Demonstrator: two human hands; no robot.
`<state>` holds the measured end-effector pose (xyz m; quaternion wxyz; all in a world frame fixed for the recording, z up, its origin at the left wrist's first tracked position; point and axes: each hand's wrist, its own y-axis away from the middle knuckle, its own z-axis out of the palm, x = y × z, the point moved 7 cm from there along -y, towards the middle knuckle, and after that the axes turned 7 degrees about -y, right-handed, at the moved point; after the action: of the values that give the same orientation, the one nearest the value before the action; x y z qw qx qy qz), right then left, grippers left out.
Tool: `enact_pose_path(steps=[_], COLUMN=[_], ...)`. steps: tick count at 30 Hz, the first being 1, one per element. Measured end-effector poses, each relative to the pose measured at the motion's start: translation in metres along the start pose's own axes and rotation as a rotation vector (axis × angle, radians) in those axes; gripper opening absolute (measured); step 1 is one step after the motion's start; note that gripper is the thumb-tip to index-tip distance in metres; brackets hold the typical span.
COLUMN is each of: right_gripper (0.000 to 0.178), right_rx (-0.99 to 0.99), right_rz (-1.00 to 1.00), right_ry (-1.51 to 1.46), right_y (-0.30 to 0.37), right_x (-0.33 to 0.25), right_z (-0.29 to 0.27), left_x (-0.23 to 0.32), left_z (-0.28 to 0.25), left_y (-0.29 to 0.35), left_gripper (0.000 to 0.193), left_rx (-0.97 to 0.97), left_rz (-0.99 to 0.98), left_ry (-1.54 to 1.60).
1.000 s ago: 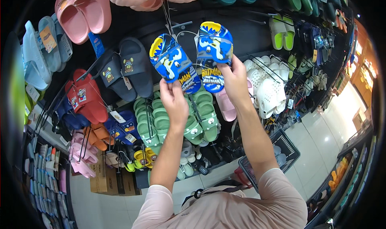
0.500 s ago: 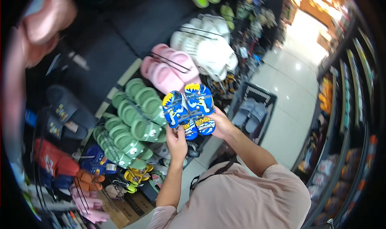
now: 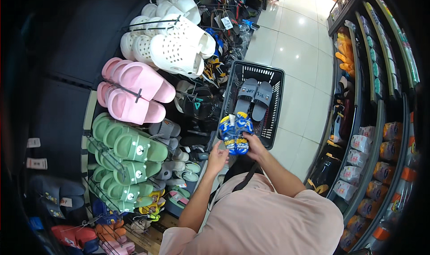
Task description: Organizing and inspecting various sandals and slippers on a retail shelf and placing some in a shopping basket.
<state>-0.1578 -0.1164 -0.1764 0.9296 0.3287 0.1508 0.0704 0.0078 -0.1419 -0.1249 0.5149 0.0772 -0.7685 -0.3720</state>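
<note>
A pair of blue and yellow printed children's sandals (image 3: 242, 126) is in my right hand (image 3: 255, 147), which grips them from the right side near the heel end. My left hand (image 3: 217, 158) is just left of the pair, its fingers apart with the tips close to the sandals' edge; whether they touch is hard to tell. Beyond the sandals stands a black plastic shopping basket (image 3: 278, 100) on the floor. Inside it lie grey slide slippers (image 3: 254, 96), side by side. The sandals overlap the basket's near left part in view.
Hanging racks on the left hold white clogs (image 3: 172, 49), pink slides (image 3: 136, 91) and green bear-faced slides (image 3: 134, 149). Darker footwear (image 3: 197, 102) fills the shelf behind them. On the right, shelves carry wrapped packs (image 3: 351, 165). A tiled aisle (image 3: 295, 71) runs between.
The sandals have moved away from the racks to the basket's near edge and appear lower. My left hand's hold has loosened. The view has turned, bringing the basket more into the middle.
</note>
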Motion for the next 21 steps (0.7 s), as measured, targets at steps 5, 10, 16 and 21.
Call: enact_pose_path(steps=[5,10,16,21], right_gripper=[0.023,0.025,0.036,0.030], right_rx=[0.191,0.321,0.227,0.492], right_rz=[-0.156,-0.280,-0.156,-0.123], right_ry=[0.047,0.134,0.174,0.506], right_y=[-0.073,-0.144,-0.204,-0.215], right_x=[-0.039,-0.085,-0.123,-0.104], right_z=[-0.095,-0.138,-0.088,-0.123], left_x=[0.001,-0.004,-0.033,-0.035], left_z=[0.003,-0.019,-0.045,-0.054], left_y=[-0.004,0.009,0.018,0.031], left_gripper=[0.049,0.039,0.040,0.040], left_rx=[-0.005,0.074,0.202,0.231], left_rz=[0.167,0.160,0.080,0.034], left_ry=[-0.219,-0.246,-0.297,-0.279])
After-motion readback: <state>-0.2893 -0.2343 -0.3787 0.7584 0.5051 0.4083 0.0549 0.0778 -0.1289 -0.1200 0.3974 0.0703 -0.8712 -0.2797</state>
